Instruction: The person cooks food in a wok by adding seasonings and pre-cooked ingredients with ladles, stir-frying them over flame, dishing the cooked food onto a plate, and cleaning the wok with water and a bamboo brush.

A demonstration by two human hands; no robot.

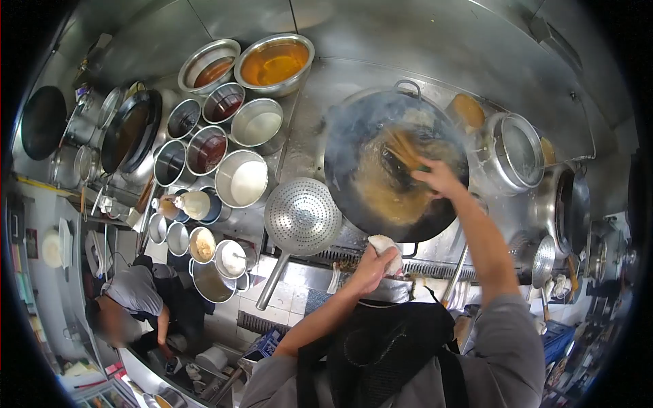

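Note:
A large black wok (343,197) with steam and brownish liquid in it stands on the steel stove. My right hand (439,178) is closed on a bamboo brush (403,148), whose bristles reach into the wok. Near the wok's front handle, my left hand (372,268) grips a folded whitish cloth (386,253). A perforated steel strainer (303,216) lies just left of the wok, its long handle pointing toward the front edge.
Steel bowls (274,62) and pots of sauces (243,179) crowd the left side. A steel pot (520,153) stands right of the wok. Another person (139,292) crouches at the lower left. More woks (129,131) are at far left.

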